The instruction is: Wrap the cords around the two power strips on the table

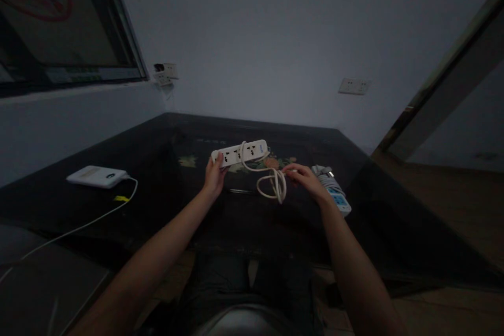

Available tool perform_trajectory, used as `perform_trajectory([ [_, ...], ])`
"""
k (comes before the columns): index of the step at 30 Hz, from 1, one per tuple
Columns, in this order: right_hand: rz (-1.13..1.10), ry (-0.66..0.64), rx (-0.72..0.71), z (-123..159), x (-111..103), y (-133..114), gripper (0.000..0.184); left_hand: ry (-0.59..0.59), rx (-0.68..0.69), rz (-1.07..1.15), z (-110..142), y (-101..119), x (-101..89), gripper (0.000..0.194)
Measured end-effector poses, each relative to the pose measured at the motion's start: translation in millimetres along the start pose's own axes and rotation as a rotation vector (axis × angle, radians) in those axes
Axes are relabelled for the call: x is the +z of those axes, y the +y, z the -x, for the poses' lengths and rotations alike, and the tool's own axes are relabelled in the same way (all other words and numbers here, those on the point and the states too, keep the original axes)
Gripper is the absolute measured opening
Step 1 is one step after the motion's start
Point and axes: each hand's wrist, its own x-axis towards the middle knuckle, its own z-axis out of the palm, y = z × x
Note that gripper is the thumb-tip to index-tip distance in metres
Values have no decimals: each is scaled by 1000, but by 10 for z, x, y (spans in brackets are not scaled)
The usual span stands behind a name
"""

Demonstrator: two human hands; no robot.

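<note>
A white power strip (232, 156) with several sockets is gripped at its left end by my left hand (214, 174), thumb on top. Its white cord (280, 189) wraps once over the strip and hangs in loose loops to the right. Those loops are pinched between the fingers of my right hand (305, 177). Just right of that hand, a second power strip (339, 201) with blue socket faces lies on the table, its grey cord (329, 181) bundled around it and partly hidden by my forearm.
The dark glossy table (244, 226) carries a flower print. On its left lies a white power bank (96, 176) with a cable (98, 215) running off the edge, near a yellow tag (122, 198). Wall sockets (354, 86) sit behind the table, and a window (71, 21) is at left.
</note>
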Motion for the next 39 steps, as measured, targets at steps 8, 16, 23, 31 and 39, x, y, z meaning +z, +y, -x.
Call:
perform_trajectory([
  [8, -280, 261, -132, -6, -52, -34, 17, -71, 24, -203, 82, 8, 9, 37],
  [16, -328, 556, -209, -101, -151, 66, 19, -174, -88, -277, 122, -31, 45, 34],
  [23, -205, 543, -90, -100, -165, 158, 24, -211, -207, -116, 145, -18, 80, 24],
  [31, -27, 157, 120, -60, 10, 109, 26, -94, -153, 72, 81, 28, 90, 14],
  [39, -6, -95, 191, 6, -16, 55, 22, -42, -43, 57, 70, -1, 45, 17],
])
